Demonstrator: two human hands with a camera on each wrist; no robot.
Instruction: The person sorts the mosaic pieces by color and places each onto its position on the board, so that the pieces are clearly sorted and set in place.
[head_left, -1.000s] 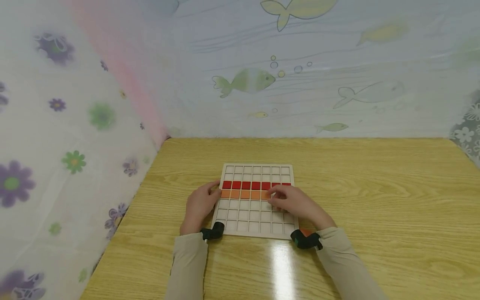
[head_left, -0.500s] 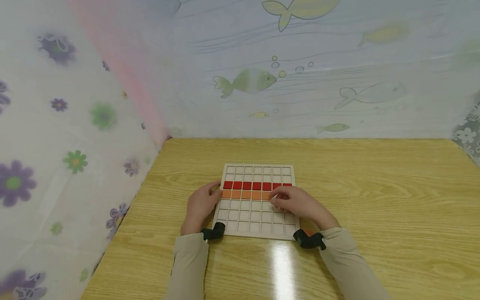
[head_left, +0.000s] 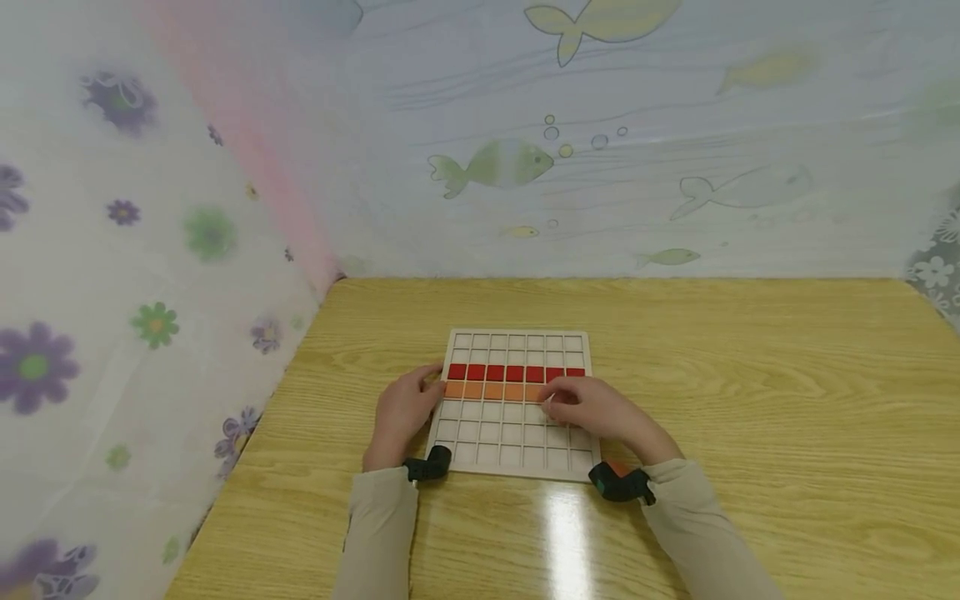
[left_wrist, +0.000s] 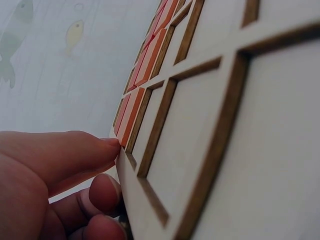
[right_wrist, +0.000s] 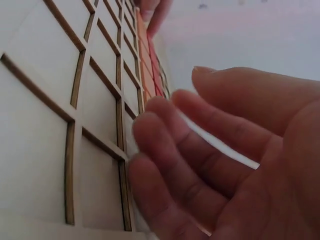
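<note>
A pale wooden grid board point(head_left: 501, 432) lies flat on the table between both hands. One row of its cells holds red tiles point(head_left: 495, 372); the row just nearer holds orange tiles point(head_left: 493, 391). My left hand point(head_left: 401, 414) grips the board's left edge, its thumb point(left_wrist: 75, 155) against the rim by the end orange tile. My right hand point(head_left: 603, 410) rests over the right part of the board and covers the end of the orange row. In the right wrist view its fingers point(right_wrist: 162, 150) are loosely bent at the board's surface, the thumb apart, with nothing visible between them.
The wood-grain table point(head_left: 765, 375) stretches around the board. Behind it hangs a fish-patterned sheet point(head_left: 637, 200), with a flowered one point(head_left: 150, 267) at the left. Something orange point(head_left: 618, 469) shows partly under my right wrist, beside a black wrist camera point(head_left: 618, 486).
My right hand has shifted slightly to the right over the board. The left hand keeps its place at the left edge, and the tiles visible look the same.
</note>
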